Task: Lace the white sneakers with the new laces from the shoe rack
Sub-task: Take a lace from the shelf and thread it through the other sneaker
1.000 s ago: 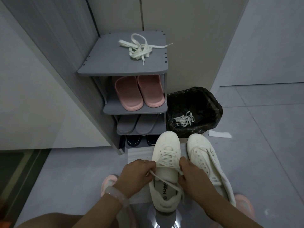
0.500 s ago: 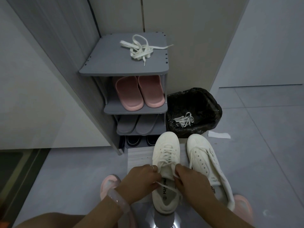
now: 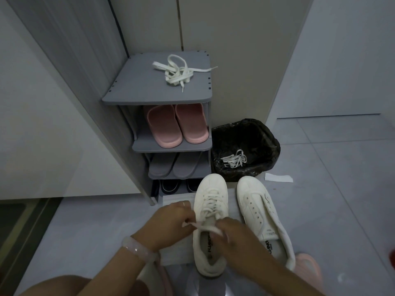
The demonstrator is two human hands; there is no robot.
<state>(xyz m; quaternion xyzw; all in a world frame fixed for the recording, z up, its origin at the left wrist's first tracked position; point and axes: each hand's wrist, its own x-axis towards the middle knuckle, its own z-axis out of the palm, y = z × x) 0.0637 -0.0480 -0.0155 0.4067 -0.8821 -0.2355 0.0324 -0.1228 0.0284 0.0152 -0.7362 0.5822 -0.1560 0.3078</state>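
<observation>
Two white sneakers stand on a pale mat on the floor. The left sneaker [image 3: 210, 195] has a white lace crossed through its eyelets. My left hand [image 3: 171, 225] and my right hand [image 3: 233, 238] each pinch an end of that lace [image 3: 203, 228] over the shoe's opening. The right sneaker [image 3: 256, 201] has bare eyelets and no lace. A loose white lace [image 3: 177, 71] lies bunched on top of the grey shoe rack [image 3: 132, 86].
The rack holds pink slippers [image 3: 175, 124], grey slippers [image 3: 173, 167] and dark shoes below. A bin with a black bag [image 3: 256, 135] stands right of it with old laces [image 3: 234, 160] inside. A white paper scrap [image 3: 277, 177] lies on the floor. Pink slippers are on my feet.
Both hands came together over the left sneaker's opening, then drew slightly apart with the lace ends stretched between them. The view shifted downward a little.
</observation>
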